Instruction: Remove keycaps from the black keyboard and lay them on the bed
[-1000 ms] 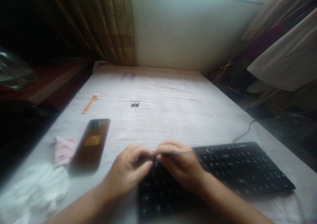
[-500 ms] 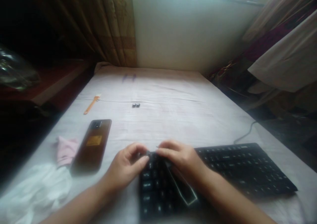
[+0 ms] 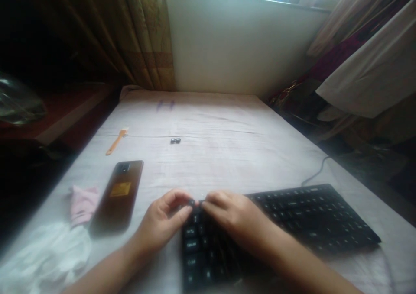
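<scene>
A black keyboard (image 3: 312, 216) lies across the near side of the bed, its middle hidden beneath my right forearm. My left hand (image 3: 165, 218) is at the keyboard's upper left corner, thumb and forefinger pinching a small black key (image 3: 191, 202). Right beside it, my right hand (image 3: 227, 209) has its fingers bent together, their tips against the top row of keys. A thin, pale-edged looped metal tool seems to be in it, mostly hidden by the hand and blurred now.
Left of my hands, a brown phone (image 3: 118, 211) lies face down beside a pink cloth (image 3: 83, 205) and a white cloth (image 3: 45, 255). Farther off are an orange-handled brush (image 3: 115, 143) and two small dark pieces (image 3: 175, 140). A cable (image 3: 316, 175) runs behind the keyboard.
My right hand has turned lower over the keyboard, and the tool's pale outline has nearly gone from sight. My left hand keeps its pinch. The whole view has shifted slightly.
</scene>
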Action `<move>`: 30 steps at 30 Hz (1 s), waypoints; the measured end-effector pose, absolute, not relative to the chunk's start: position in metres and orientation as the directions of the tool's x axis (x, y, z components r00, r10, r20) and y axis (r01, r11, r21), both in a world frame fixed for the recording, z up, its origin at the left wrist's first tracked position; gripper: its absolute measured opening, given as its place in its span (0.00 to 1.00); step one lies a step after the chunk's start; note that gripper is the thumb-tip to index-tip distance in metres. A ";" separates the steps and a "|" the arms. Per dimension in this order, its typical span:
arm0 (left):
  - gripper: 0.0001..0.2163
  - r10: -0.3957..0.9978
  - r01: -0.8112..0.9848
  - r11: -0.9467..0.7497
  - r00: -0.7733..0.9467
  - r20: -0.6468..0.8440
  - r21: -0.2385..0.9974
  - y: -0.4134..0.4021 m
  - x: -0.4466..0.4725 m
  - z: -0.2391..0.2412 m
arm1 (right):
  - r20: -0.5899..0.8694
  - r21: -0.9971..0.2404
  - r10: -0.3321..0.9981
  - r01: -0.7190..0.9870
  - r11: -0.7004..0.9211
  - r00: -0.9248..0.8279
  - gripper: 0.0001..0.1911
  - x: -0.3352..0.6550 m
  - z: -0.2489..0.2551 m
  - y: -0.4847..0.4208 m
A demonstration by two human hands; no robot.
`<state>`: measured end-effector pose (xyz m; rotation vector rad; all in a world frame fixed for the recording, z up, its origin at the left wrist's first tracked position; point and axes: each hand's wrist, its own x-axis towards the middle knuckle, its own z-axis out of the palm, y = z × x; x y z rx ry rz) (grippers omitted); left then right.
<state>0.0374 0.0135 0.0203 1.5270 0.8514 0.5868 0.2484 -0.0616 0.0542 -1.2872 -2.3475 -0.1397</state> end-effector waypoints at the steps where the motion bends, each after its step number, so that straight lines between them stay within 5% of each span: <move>1: 0.11 0.791 0.179 0.001 0.602 -0.110 0.984 0.014 0.037 0.020 | 0.461 -0.172 0.778 0.817 0.551 -0.427 0.08 0.248 0.055 -0.062; 7: 0.12 0.774 0.138 0.038 0.622 -0.116 0.990 0.014 0.037 0.019 | 0.553 -0.416 0.812 0.784 0.461 -0.184 0.09 0.238 0.063 -0.060; 17: 0.12 0.727 0.057 0.058 0.681 -0.081 0.997 0.014 0.035 0.014 | 0.624 -0.289 0.757 0.842 0.455 -0.195 0.15 0.220 0.059 -0.051; 24: 0.20 0.791 0.057 0.119 0.598 -0.130 0.991 0.017 0.037 0.012 | 0.645 -0.176 0.717 0.861 0.477 -0.266 0.13 0.216 0.058 -0.039; 30: 0.22 0.806 0.001 0.194 0.570 -0.160 0.981 0.020 0.039 0.007 | 0.549 -0.239 0.776 0.831 0.503 -0.311 0.08 0.224 0.065 -0.022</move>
